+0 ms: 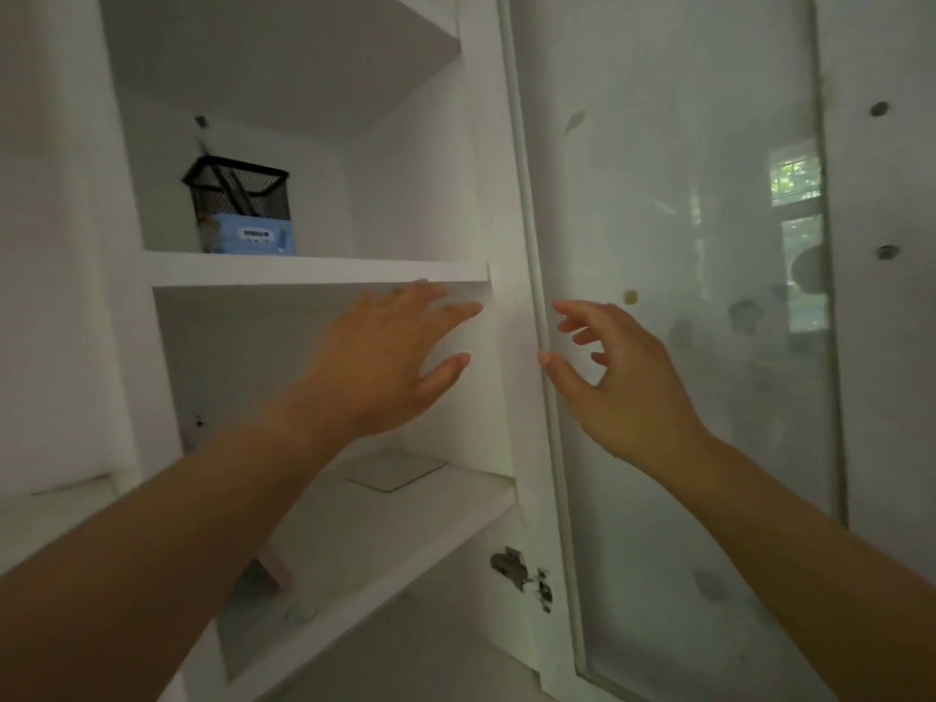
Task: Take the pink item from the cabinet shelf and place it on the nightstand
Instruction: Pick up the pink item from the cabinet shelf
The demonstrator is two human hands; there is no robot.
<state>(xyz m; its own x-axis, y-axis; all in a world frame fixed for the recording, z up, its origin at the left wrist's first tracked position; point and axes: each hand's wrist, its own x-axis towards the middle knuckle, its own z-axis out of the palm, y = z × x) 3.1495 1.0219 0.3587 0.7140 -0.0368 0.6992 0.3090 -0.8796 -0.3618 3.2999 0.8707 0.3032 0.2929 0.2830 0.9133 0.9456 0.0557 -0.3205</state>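
Pink item mostly hidden behind left forearm; shape untellable. Blue packet print beside mesh basket too blurred to read.

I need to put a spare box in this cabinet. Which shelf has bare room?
The upper shelf is bare right of the mesh basket and blue pack. The lower shelf is bare at its front edge; a flat pad and a partly hidden pink item occupy the rest.

blue packet label — print blurred, nothing readable
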